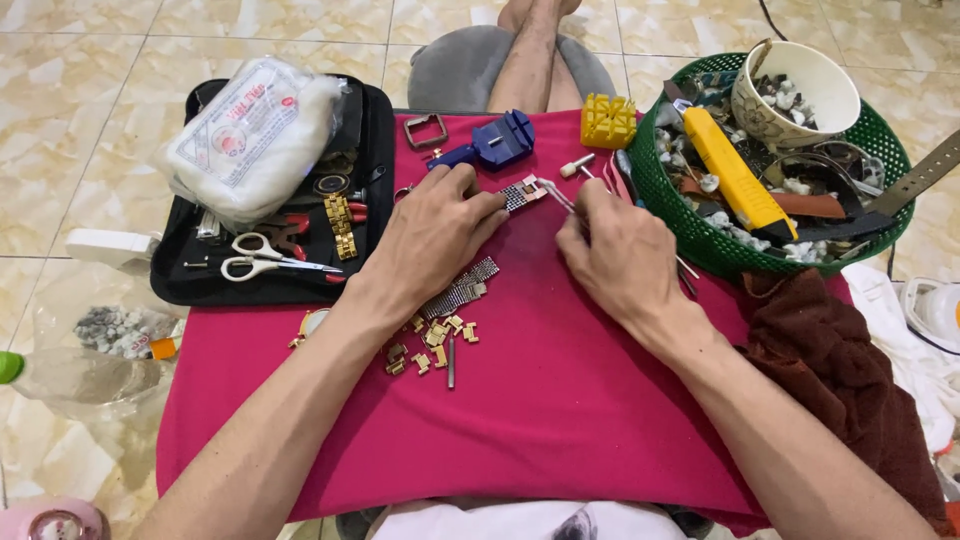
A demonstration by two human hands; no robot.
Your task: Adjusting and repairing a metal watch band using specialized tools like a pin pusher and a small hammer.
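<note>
The left hand (pixel 432 232) pins down the end of a silver metal watch bracelet (pixel 522 194) on the magenta cloth (pixel 560 400), with the fingers pressed together on it; the rest of the band shows again below the wrist. The right hand (pixel 612 250) pinches a thin metal pin tool (pixel 556 192), and its tip touches the free end of the bracelet.

I think the tip could slip off the small link if it is pushed at an angle, and it may then prick the left fingers, which lie just beside it. A small pin that springs out could also be lost among the loose gold-coloured links (pixel 432 340) lying on the cloth near the left forearm.

Beyond the bracelet stand a blue plastic link-remover tool (pixel 495 142) and a yellow plastic block (pixel 607 121). To the right of the bracelet is a green plastic basket (pixel 668 215) full of parts, with a yellow utility knife (pixel 735 178). To the left is a black tool tray (pixel 372 150) with scissors (pixel 262 256). The cloth lies over a low surface on a floor of beige marbled tiles (pixel 60 120).
</note>
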